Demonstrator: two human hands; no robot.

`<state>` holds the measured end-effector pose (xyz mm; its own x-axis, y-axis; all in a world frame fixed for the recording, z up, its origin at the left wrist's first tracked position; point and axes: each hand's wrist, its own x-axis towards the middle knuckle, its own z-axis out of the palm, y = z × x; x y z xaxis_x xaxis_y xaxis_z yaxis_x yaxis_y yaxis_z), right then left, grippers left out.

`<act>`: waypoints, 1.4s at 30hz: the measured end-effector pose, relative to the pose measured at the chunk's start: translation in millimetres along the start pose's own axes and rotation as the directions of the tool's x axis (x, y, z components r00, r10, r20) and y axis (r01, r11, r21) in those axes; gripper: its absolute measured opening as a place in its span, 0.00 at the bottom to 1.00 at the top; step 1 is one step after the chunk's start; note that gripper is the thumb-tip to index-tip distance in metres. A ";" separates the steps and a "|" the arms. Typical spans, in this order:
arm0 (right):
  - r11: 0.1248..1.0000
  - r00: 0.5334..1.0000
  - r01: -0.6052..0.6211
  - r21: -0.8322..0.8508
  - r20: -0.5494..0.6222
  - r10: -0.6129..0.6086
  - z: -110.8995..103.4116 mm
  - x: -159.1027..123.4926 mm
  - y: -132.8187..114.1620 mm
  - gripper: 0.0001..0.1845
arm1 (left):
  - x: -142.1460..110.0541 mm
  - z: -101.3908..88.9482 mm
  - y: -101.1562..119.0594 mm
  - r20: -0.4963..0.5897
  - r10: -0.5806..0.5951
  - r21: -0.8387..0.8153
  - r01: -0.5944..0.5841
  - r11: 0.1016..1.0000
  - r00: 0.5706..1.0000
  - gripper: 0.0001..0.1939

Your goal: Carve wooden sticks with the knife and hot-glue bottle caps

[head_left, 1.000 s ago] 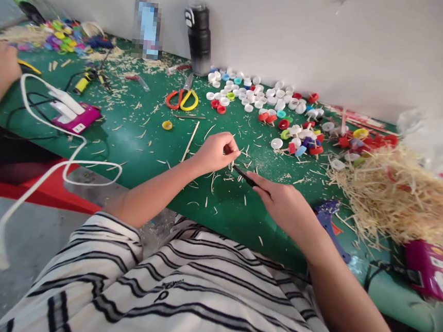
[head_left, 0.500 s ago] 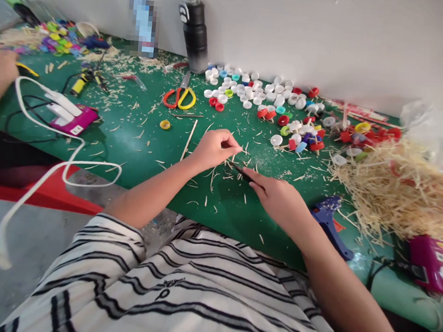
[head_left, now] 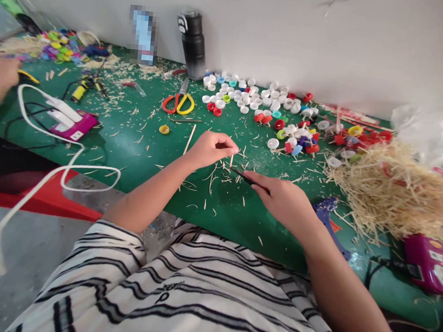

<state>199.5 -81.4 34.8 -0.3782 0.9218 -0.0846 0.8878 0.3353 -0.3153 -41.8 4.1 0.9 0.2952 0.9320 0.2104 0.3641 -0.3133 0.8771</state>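
My left hand [head_left: 213,149] is closed in a pinch above the green table, with a short thin wooden stick [head_left: 231,160] pointing down from the fingertips. My right hand [head_left: 281,194] grips the dark handle of a knife [head_left: 249,179]. Its narrow blade points left, close to the lower end of the stick; whether the two touch I cannot tell. Pale wood shavings [head_left: 211,183] lie around and below both hands. A longer wooden stick [head_left: 189,138] rests on the table left of my left hand.
Scissors [head_left: 178,104], a yellow cap [head_left: 164,129] and many bottle caps [head_left: 252,99] lie beyond my hands. At right are a straw-like heap [head_left: 397,192], a blue glue gun [head_left: 329,222] and a purple power block [head_left: 430,264]. Another person's hand [head_left: 0,77] is at far left.
The knife and my right hand have drawn slightly to the right and down, away from my left fingertips. My left hand still pinches the stick. The view has shifted slightly.
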 end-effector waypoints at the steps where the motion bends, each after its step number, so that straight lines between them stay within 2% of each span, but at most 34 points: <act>1: 1.000 1.000 0.003 -0.005 -0.003 -0.003 -0.4 -0.4 0.0 0.22 | 0.6 -1.2 -1.2 0.007 -0.005 -0.008 0.005 1.000 1.000 0.06; 13: 0.999 0.998 0.029 -0.032 -0.052 -0.030 -2.2 -2.4 1.6 0.22 | 2.0 -1.3 -2.2 0.032 -0.034 -0.010 0.035 0.999 0.999 0.06; 17: 0.992 0.994 0.004 -0.128 -0.109 -0.018 0.0 -0.5 3.1 0.22 | 0.7 0.3 -1.2 0.104 -0.004 0.027 0.002 1.000 0.995 0.05; 21: 0.979 0.994 -0.020 -0.202 -0.110 -0.003 4.6 3.5 4.4 0.23 | -0.4 2.7 -1.0 0.128 0.028 0.085 -0.039 0.996 0.991 0.07; 29: 0.992 0.995 0.001 -0.124 -0.095 -0.013 16.5 12.2 2.9 0.24 | 3.8 4.1 -2.5 0.088 -0.013 0.201 -0.005 0.980 0.996 0.06; 33: 0.996 0.994 0.011 -0.093 -0.106 -0.021 20.6 17.1 0.5 0.24 | 4.2 4.5 -4.5 0.076 0.004 0.196 -0.019 0.980 0.997 0.07; 42: 0.999 0.999 0.014 0.037 -0.053 -0.012 15.2 16.7 1.3 0.24 | 1.9 5.1 0.5 0.094 0.058 0.199 -0.076 0.977 0.994 0.06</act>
<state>190.3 -68.5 18.6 -0.3749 0.9266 -0.0307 0.8719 0.3411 -0.3514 -36.5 4.8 -0.5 0.3975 0.8910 0.2191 0.5091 -0.4128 0.7553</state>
